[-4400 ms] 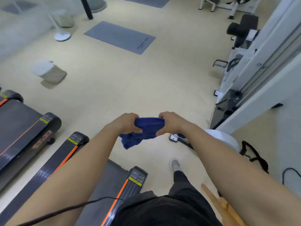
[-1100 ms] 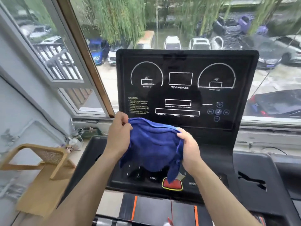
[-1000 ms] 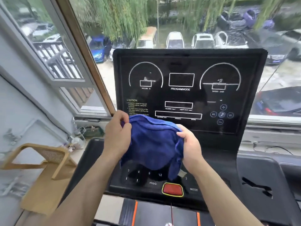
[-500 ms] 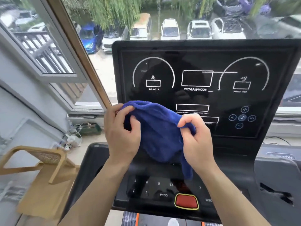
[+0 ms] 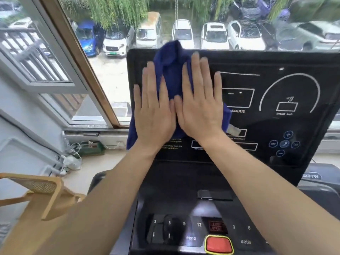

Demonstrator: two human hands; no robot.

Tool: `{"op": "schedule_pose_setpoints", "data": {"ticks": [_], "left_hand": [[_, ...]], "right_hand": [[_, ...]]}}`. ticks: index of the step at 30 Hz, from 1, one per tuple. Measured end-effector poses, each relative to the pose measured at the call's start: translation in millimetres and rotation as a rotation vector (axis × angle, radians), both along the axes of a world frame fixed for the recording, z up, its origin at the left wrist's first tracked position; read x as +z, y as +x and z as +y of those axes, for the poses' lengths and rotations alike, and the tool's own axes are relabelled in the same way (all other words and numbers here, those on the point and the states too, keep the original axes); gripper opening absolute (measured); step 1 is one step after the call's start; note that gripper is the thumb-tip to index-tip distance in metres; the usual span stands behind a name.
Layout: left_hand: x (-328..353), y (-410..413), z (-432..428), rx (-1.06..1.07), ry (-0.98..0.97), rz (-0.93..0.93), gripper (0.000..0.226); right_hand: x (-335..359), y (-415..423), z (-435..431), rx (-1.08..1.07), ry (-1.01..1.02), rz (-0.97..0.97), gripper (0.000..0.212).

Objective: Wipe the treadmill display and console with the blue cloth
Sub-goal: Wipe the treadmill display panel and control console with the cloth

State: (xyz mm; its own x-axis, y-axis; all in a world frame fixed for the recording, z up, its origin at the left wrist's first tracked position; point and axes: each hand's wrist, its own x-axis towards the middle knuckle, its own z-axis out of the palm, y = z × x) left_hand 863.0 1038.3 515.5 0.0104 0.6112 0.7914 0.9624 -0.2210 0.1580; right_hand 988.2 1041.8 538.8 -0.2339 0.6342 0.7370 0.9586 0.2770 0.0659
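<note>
The blue cloth [image 5: 171,70] is spread against the upper left part of the black treadmill display [image 5: 276,85], its top fold rising above the display's upper edge. My left hand [image 5: 152,111] and my right hand [image 5: 200,107] lie flat side by side on the cloth, fingers straight and pointing up, pinning it to the screen. A cloth corner hangs below my left wrist and another shows right of my right hand. The console [image 5: 184,181] with number keys and a red stop button [image 5: 218,244] lies below my forearms.
A window with a brown frame [image 5: 81,57] stands behind and left of the display, with parked cars outside. A light wooden chair [image 5: 36,196] is at the lower left. Cables and a power strip [image 5: 71,159] lie on the floor by the wall.
Both hands have let go of their pinch on the cloth's edges, risen, and now press it flat against the display's upper left. Earlier I held the cloth lower, in front of the console.
</note>
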Motion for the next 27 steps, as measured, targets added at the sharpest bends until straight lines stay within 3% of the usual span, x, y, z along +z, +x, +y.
{"op": "schedule_pose_setpoints", "data": {"ticks": [4, 6, 13, 17, 22, 27], "left_hand": [[-77.0, -11.5, -54.0, -0.016, -0.172, 0.102, 0.062], [-84.9, -15.1, -61.3, -0.019, -0.204, 0.133, 0.062], [37.9, -11.2, 16.7, 0.027, 0.02, 0.028, 0.061], [-17.0, -15.0, -11.2, -0.033, -0.041, 0.074, 0.062], [-118.2, -21.9, -78.8, -0.047, -0.212, 0.171, 0.07], [-71.5, 1.2, -50.7, -0.045, -0.152, 0.141, 0.071]], "right_hand": [[-80.3, 9.6, -47.8, 0.061, -0.113, -0.238, 0.073], [-91.8, 14.0, -53.1, 0.095, -0.122, -0.319, 0.075], [30.9, 3.7, 22.4, 0.009, 0.028, -0.11, 0.07], [-21.4, 6.4, -4.7, 0.068, -0.021, -0.176, 0.071], [-116.9, 16.9, -62.7, 0.156, -0.087, -0.401, 0.072], [-66.1, 35.1, -38.4, 0.126, -0.041, -0.345, 0.068]]}}
